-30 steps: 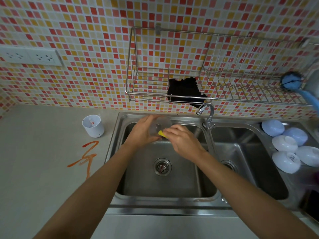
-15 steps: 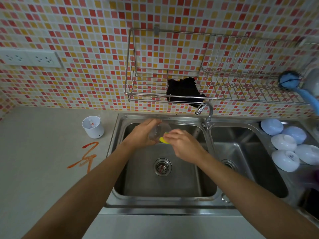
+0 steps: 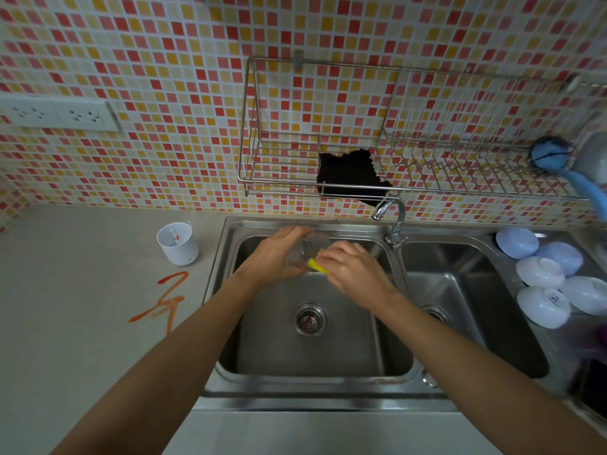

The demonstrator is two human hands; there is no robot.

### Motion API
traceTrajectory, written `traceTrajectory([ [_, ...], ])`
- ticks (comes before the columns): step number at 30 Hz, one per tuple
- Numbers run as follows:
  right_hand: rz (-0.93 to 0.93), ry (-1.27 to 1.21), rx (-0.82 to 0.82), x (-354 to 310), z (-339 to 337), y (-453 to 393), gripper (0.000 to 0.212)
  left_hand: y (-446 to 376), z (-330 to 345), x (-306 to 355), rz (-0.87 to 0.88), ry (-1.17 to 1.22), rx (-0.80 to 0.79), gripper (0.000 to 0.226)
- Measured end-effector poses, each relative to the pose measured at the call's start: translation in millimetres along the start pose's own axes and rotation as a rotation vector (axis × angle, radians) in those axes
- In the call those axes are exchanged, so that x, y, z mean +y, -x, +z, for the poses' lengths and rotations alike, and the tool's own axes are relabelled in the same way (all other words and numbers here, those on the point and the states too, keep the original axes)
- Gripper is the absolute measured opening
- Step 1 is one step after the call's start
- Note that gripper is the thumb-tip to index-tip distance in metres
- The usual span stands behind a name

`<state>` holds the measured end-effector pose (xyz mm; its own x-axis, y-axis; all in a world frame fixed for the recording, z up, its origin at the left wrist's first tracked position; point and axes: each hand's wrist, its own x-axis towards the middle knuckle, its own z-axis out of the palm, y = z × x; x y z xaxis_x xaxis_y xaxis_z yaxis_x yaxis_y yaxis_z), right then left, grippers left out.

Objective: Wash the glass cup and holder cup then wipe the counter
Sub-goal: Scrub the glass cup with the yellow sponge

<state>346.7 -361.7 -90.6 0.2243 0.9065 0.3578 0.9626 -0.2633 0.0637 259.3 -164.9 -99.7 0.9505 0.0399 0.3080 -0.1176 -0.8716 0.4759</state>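
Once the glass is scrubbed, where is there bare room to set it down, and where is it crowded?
Bare counter lies left of the sink, between the white cup and the wall outlets, and below the orange smear. The wire rack left of the black cloth is free. The ledge with upturned bowls is crowded.

I see red, orange and cream mosaic wall tiles [image 3: 164,60], a grey surface [image 3: 65,323] streaked orange [image 3: 164,298], white holder cup [image 3: 179,244], yellow sponge [image 3: 316,265], silver sink [image 3: 312,385], white bowls [image 3: 542,307], black cloth [image 3: 349,175]
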Motion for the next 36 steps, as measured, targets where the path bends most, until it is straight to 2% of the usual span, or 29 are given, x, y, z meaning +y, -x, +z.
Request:
traceTrajectory([
  [2, -0.038, 0.031, 0.034, 0, 0, -3, 0.019, 0, -2, 2, -0.019, 0.016, 0.007, 0.075],
  [5, -0.058, 0.042, 0.067, -2, -2, -3, 0.027, 2, -4, 1, -0.031, 0.049, 0.003, 0.079],
  [8, -0.024, 0.045, 0.103, -3, 2, -5, 0.016, 3, 0, 1, -0.090, 0.081, -0.003, 0.082],
  [12, 0.013, 0.010, 0.131, -11, 5, -10, 0.013, 4, 7, 1, -0.154, 0.054, 0.055, 0.087],
  [16, 0.030, -0.024, 0.097, -17, 4, -13, 0.016, 4, 8, -1, -0.190, -0.111, 0.109, 0.086],
  [20, -0.013, -0.034, 0.002, -14, 5, -13, 0.029, 4, 6, -5, -0.121, -0.090, 0.109, 0.080],
  [25, -0.054, -0.031, -0.039, -13, 11, -1, 0.037, 2, 1, -5, -0.075, -0.096, 0.016, 0.079],
  [30, -0.193, 0.065, -0.124, 10, -1, -12, 0.044, 3, 1, -3, -0.033, -0.124, -0.101, 0.080],
  [33, -0.138, 0.104, -0.062, 13, -9, -16, 0.045, -3, -7, 0, -0.002, -0.105, -0.035, 0.077],
  [36, -0.030, 0.008, -0.026, -4, 4, -6, 0.045, -9, -15, 4, -0.014, -0.091, -0.069, 0.075],
])
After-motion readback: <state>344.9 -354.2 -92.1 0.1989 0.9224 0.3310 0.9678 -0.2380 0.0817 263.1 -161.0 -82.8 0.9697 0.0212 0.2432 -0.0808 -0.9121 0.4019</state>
